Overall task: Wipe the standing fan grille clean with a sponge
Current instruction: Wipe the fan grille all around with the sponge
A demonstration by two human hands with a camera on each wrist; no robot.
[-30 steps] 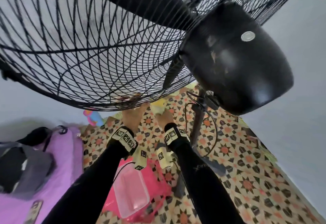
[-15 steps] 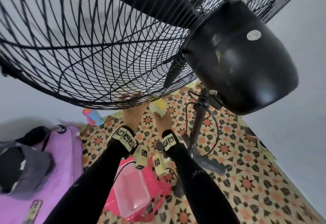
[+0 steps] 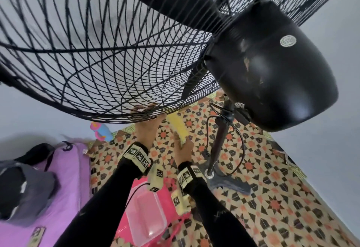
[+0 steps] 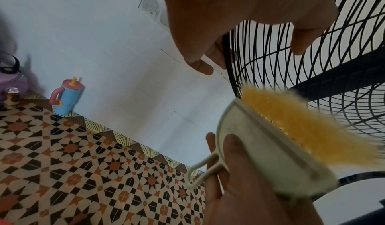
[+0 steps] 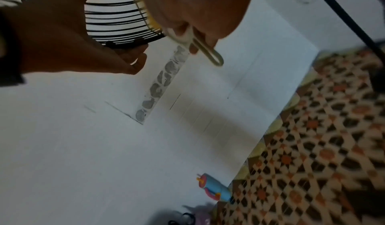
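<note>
The black wire fan grille (image 3: 101, 56) fills the top of the head view, tilted over my arms. My left hand (image 3: 145, 126) grips its lower rim (image 4: 227, 59), fingers curled round the wire. My right hand (image 3: 183, 148) holds a yellow scrubber (image 3: 177, 126) with a cream plastic back (image 4: 270, 154) and a loop handle (image 5: 208, 52). The yellow face (image 4: 291, 123) points at the grille just below the rim, right of my left hand (image 5: 68, 35). Whether it touches the wires I cannot tell; it is blurred.
The black motor housing (image 3: 272, 67), pole (image 3: 218, 141) and looping cord (image 3: 240, 145) stand right of my hands. A blue-and-pink cup (image 3: 101, 131) sits by the wall. A purple bag (image 3: 58, 188) lies left, and a clear container (image 3: 146, 217) on pink fabric lies below my arms. The floor is patterned tile.
My right hand has drawn the scrubber down and back a little from the grille's lower edge. My left hand has kept its hold on the rim.
</note>
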